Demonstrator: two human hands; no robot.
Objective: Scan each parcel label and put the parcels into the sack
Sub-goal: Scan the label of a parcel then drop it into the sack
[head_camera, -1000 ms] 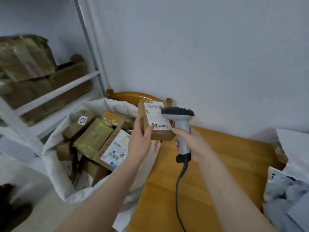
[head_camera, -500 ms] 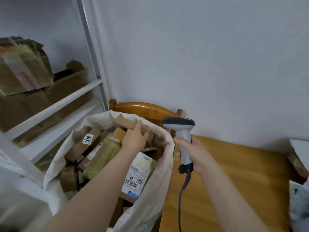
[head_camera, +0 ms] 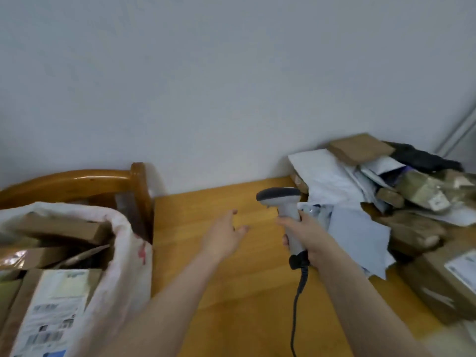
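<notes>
The left hand (head_camera: 224, 238) is stretched out above the wooden worktop (head_camera: 231, 292), its grip spread, fingers straight and holding nothing. The right hand (head_camera: 306, 235) has its grip curled round the handle of the barcode scanner (head_camera: 280, 199), which is held upright with its head pointing left. The scanner's dark cable (head_camera: 296, 305) trails down toward the near edge. The sack (head_camera: 128, 253), white and open, stands at the left beside the worktop. It is filled with cardboard parcels, with a labelled box (head_camera: 51, 305) at the front. A heap of parcels (head_camera: 412, 202), brown boxes and pale mailers, lies on the worktop's far right. A wooden chair back (head_camera: 77, 179) rises behind the sack.
</notes>
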